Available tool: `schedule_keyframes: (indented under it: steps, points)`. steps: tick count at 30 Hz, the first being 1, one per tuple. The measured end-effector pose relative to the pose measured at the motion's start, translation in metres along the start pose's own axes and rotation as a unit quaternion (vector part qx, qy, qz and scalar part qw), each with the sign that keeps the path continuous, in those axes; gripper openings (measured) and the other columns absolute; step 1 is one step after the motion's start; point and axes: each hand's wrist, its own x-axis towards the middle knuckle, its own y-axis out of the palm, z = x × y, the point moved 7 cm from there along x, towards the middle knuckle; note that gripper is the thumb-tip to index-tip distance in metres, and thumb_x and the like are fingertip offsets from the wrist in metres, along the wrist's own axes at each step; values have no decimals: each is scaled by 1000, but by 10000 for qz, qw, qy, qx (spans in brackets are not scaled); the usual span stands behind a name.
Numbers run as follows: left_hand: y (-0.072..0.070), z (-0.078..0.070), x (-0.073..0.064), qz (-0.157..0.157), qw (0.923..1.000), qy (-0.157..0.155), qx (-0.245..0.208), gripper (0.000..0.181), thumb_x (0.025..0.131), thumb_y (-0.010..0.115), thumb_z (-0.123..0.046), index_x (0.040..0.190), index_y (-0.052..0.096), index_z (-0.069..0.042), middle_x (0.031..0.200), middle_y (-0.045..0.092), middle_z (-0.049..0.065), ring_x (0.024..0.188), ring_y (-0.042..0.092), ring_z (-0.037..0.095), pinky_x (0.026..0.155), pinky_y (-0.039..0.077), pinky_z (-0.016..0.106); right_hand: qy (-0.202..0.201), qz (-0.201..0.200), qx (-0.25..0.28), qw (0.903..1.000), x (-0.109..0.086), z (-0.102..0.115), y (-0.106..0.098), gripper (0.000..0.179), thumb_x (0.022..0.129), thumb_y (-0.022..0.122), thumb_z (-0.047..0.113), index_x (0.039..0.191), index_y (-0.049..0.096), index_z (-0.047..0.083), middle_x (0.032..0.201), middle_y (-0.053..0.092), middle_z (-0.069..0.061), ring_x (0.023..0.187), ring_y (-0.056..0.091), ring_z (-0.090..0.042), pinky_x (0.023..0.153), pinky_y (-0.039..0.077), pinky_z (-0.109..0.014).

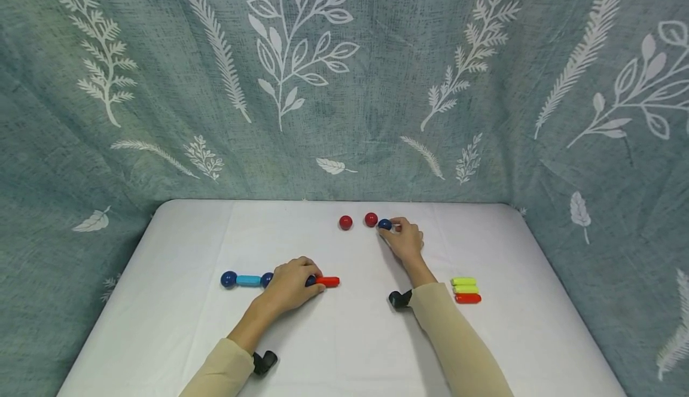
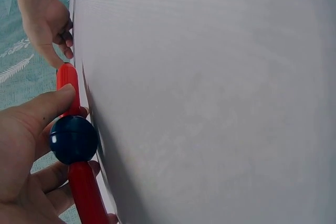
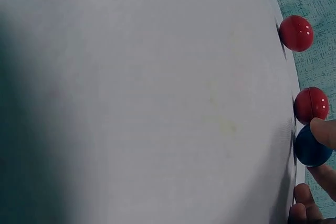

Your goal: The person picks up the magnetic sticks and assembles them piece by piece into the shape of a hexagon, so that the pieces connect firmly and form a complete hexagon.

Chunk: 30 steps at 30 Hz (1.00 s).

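On the white table, my left hand (image 1: 293,284) grips a chain of balls and rods. From its left end run a dark blue ball (image 1: 228,280), a light blue rod (image 1: 249,281) and another blue ball (image 1: 266,279). My hand hides the middle; a red rod (image 1: 330,281) sticks out on the right. In the left wrist view, thumb and fingers lie around a dark blue ball (image 2: 73,140) between two red rods. Toward the back, my right hand (image 1: 406,240) pinches a loose blue ball (image 1: 384,224) between thumb and finger. That ball appears to touch a red ball (image 3: 312,104).
A second red ball (image 1: 345,222) lies left of the first near the table's back edge. Two yellow rods (image 1: 464,281) and a red rod (image 1: 468,298) lie side by side right of my right forearm. A patterned green curtain (image 1: 377,86) hangs behind the table.
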Motion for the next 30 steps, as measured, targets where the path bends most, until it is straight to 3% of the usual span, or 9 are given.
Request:
schedule_keyframes:
  steps: [10, 24, 30]
  points:
    - [0, 1, -2, 20, 10000, -60, -57, 27, 90, 75, -38, 106, 75, -16, 117, 64, 6, 110, 59, 28, 91, 44, 55, -145, 442, 258, 9986, -16, -1, 0, 46, 89, 75, 31, 127, 64, 6, 109, 59, -18, 103, 50, -36, 87, 38, -50]
    - [0, 0, -2, -43, 9999, -43, -111, 26, 90, 75, -37, 106, 75, -15, 118, 64, 6, 112, 59, 29, 92, 44, 56, -937, 1110, 220, 9891, -63, 16, 7, 41, 86, 80, 25, 122, 68, 9, 100, 60, -10, 89, 53, -25, 74, 44, -39]
    - [0, -1, -1, -65, 9999, -25, -83, 26, 91, 75, -37, 105, 75, -16, 117, 64, 6, 111, 59, 28, 91, 45, 55, -1058, 1270, 261, 9859, -80, 19, 11, 39, 85, 80, 26, 120, 69, 10, 100, 60, -8, 88, 52, -24, 71, 44, -36]
